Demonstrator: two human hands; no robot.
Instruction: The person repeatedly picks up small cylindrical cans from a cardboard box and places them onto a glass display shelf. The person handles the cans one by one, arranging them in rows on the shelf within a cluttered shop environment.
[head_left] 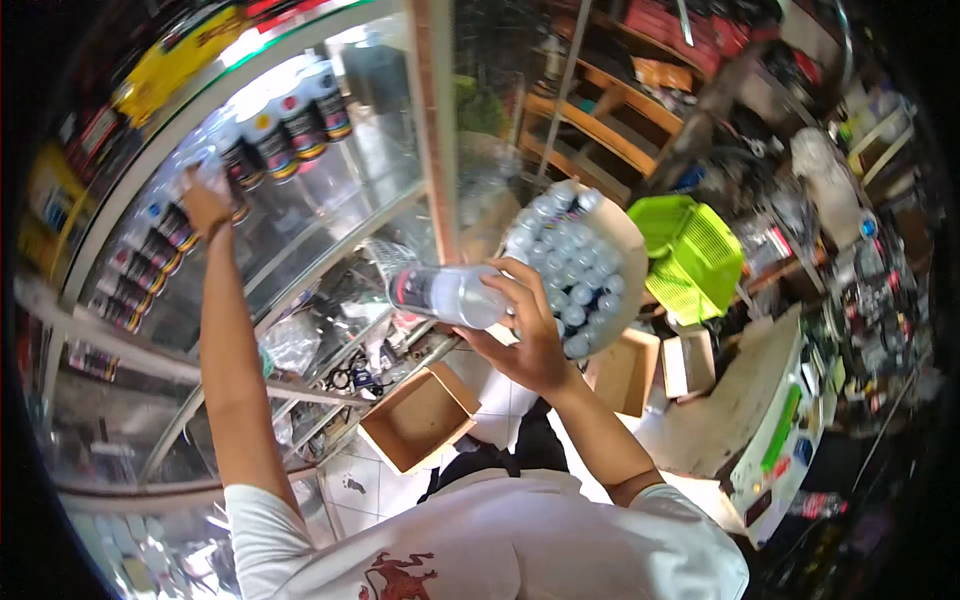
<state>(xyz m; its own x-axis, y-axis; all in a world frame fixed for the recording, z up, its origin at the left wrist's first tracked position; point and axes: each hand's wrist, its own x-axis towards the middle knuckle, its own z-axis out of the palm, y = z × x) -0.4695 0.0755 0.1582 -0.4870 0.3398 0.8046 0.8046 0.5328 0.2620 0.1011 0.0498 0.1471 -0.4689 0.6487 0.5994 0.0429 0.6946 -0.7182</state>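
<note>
The person is standing in front of a glass-fronted display cabinet [330, 200], and both hands are busy with spray cans. The right hand [528, 335] is wrapping its fingers and thumb around a clear-capped spray can [445, 294], holding it on its side with the cap end pointing toward the person's right, probably because it is being carried across from the supply rather than set down. That supply is the round cardboard carton [578, 262] sitting just behind the right hand, tipped so that its open mouth is facing the person and showing a tight cluster of pale caps; tilted that way, the cans are easy to pull out one at a time. The left hand [205, 205] is reaching far up to the upper shelf of the cabinet, near its left end, where a row of dark cans with white caps [285, 120] is standing upright with labels facing outward. Its fingers seem to be closing on a can there, though the blur is making it hard to tell how firmly. More cans are lining a lower shelf near the cabinet's left edge. On the tiled floor below, an open cardboard box [418, 418] is lying empty beside the cabinet's base, and a lime-green plastic basket [690, 255] is standing further off.
</note>
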